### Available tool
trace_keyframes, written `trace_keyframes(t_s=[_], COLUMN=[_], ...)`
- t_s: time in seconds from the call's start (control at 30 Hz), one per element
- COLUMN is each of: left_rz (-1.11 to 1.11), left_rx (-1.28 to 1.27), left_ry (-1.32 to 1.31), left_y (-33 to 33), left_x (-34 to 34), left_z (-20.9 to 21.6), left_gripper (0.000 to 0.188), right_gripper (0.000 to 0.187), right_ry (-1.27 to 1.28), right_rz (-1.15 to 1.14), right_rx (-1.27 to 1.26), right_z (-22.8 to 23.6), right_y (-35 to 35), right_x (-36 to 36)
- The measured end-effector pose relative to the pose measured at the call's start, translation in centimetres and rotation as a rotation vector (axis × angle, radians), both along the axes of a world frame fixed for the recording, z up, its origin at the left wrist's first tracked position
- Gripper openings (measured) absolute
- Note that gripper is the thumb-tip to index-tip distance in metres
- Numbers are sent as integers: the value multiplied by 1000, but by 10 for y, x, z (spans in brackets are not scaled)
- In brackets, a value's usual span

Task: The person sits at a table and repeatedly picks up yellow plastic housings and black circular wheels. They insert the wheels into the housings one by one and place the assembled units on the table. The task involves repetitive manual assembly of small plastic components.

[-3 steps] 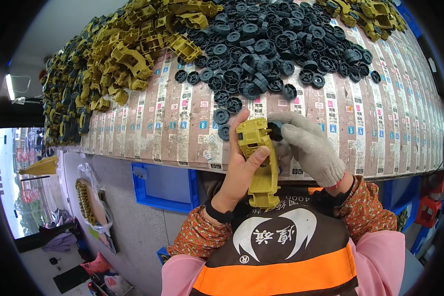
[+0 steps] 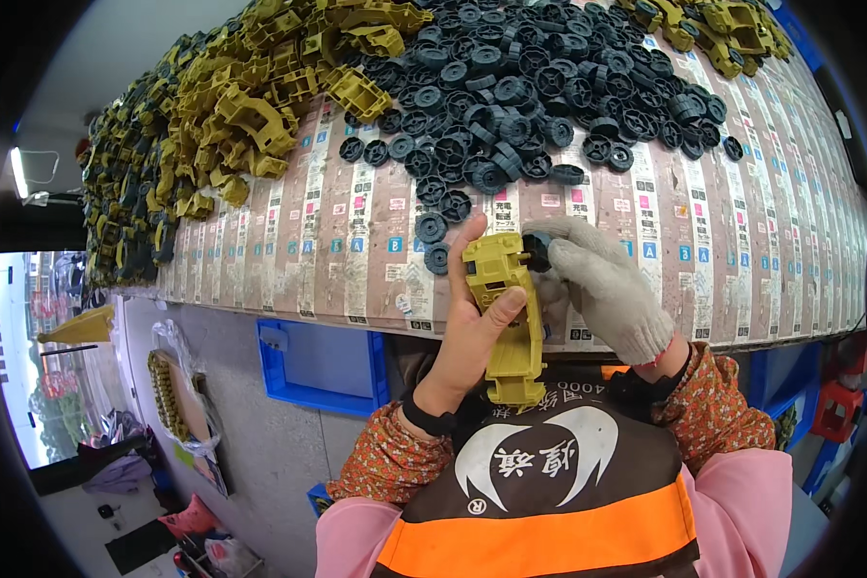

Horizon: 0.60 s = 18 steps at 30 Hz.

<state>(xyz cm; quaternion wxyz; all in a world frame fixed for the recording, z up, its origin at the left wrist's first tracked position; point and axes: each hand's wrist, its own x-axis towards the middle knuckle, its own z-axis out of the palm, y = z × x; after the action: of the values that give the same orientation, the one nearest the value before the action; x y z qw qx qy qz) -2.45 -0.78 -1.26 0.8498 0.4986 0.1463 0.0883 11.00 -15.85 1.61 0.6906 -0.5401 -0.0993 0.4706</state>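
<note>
My bare left hand [image 2: 471,328] is wrapped round a yellow plastic toy vehicle body [image 2: 512,332], its thumb across the middle. The body is held lengthwise over the near table edge, with short axle stubs sticking out on its right side. In a pale knitted glove, my right hand [image 2: 602,279] pinches a dark toy wheel [image 2: 537,251] beside the upper axle stub. The gloved fingers partly hide the wheel, and whether it touches the stub I cannot tell. Two loose wheels [image 2: 433,228] lie just left of my left hand.
A big heap of dark wheels [image 2: 511,96] covers the table's far middle. Yellow vehicle bodies [image 2: 260,116] pile up at the left, bodies with wheels [image 2: 125,193] farther left, more bodies [image 2: 732,34] far right. Below the table edge sits a blue crate [image 2: 323,366].
A loose wheel at the near edge of the heap has tipped from standing to lying flatter. The wheel in my right hand shows slightly more clearly; both hands hold nearly the same place.
</note>
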Motion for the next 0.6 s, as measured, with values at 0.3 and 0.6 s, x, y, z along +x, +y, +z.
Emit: trace_keyframes(t_s=[0.3,0.6], left_rz=[-3,17], left_rx=[228,202], left_ry=[-36,-12], left_y=[-5,-2], left_x=[1,3], left_z=[-6,-6], left_gripper=[88,84], right_gripper=[40,41], right_ry=[-152,99], right_rz=[-11,-35], right_rx=[-72,24], right_z=[0,-10], right_y=[2,-2], right_x=[-4,-1])
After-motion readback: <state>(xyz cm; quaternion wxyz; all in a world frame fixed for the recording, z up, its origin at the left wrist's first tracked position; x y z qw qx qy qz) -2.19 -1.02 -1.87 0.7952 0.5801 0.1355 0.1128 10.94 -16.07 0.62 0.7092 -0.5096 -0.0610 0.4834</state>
